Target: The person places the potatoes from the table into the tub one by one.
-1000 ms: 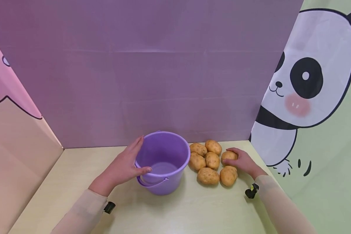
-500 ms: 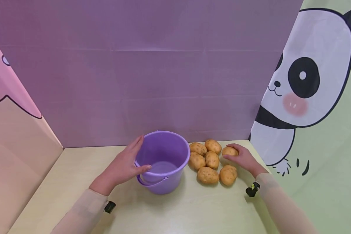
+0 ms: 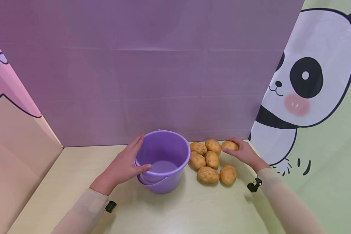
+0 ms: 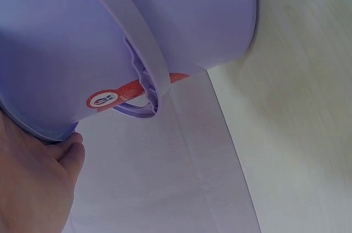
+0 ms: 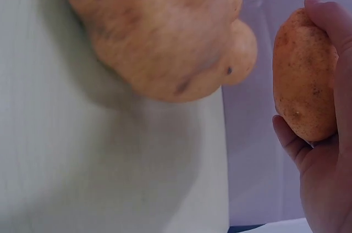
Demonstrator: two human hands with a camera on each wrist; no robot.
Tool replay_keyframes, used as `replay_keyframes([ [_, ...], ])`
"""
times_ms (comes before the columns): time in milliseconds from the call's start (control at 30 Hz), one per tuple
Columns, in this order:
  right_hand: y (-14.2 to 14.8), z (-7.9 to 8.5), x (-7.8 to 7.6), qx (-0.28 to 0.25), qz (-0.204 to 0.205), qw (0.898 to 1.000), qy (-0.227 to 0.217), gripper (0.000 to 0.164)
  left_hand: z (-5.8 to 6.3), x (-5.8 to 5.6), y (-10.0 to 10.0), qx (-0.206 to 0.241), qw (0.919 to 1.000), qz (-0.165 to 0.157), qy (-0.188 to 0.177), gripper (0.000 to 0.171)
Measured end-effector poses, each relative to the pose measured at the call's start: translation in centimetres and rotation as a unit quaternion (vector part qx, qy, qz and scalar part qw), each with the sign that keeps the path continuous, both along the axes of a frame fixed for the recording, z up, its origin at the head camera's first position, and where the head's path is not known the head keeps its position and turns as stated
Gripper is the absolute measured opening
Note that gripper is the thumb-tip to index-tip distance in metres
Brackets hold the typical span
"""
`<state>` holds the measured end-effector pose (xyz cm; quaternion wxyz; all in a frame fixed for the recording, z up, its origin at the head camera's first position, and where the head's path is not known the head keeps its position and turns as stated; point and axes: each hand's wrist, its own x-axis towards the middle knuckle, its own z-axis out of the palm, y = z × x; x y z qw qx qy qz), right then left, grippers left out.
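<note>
A purple bucket (image 3: 163,182) stands upright on the table, its handle hanging down on the near side. My left hand (image 3: 121,165) grips its left rim, the thumb reaching over the edge; in the left wrist view the fingers lie at the rim too. My right hand (image 3: 243,151) holds a potato (image 3: 229,145) at the back right, thumb on one side and fingers on the other. In the right wrist view that held potato (image 5: 305,76) appears raised off the tabletop. Another potato (image 3: 228,175) lies nearest below the right hand.
Several more potatoes lie grouped right of the bucket, including one at the front (image 3: 208,175) and one at the back (image 3: 213,146). A purple backdrop (image 3: 163,81) rises behind the table (image 3: 175,217). A panda-printed panel (image 3: 324,139) stands at the right.
My right hand has moved the potato toward the back and up, away from the potato in front of it. My left hand has stayed at the bucket's rim.
</note>
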<state>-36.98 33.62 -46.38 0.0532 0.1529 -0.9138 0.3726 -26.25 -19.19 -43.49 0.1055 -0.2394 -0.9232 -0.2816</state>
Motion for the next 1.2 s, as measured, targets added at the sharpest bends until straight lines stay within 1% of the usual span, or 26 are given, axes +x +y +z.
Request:
replay_keyframes([
  [133,-0.8,1.0,0.3,0.0,0.014,1.0,0.009,0.056,0.1,0.2,0.1,0.0,1.0,0.001,-0.001,0.12],
  [333,-2.2,2.4,0.6,0.009,0.029,0.999,0.012,0.063,0.2,0.3,0.2,-0.004,1.0,0.003,-0.002,0.119],
  [433,-3.0,3.1,0.7,0.002,0.044,0.999,0.013,0.065,0.3,0.3,0.3,-0.006,1.0,0.003,-0.001,0.118],
  [533,-3.7,3.8,0.8,-0.002,0.062,0.998,0.018,0.063,0.4,0.4,0.4,-0.008,1.0,0.004,0.0,0.118],
  [667,-4.5,4.6,0.9,0.005,0.075,0.997,0.031,0.06,0.6,0.5,0.5,-0.01,0.9999,0.005,0.001,0.119],
  [833,-5.6,6.0,1.3,0.015,0.089,0.995,0.039,0.06,0.9,0.6,0.6,-0.01,0.9999,0.006,-0.002,0.118],
  [967,-6.5,7.1,1.3,0.015,0.101,0.994,0.047,0.055,1.0,0.7,0.6,-0.01,0.9999,0.009,-0.001,0.118],
  [1200,-7.8,8.4,1.5,0.008,0.13,0.989,0.069,0.051,1.2,0.8,0.6,-0.006,0.9999,0.011,0.0,0.116],
])
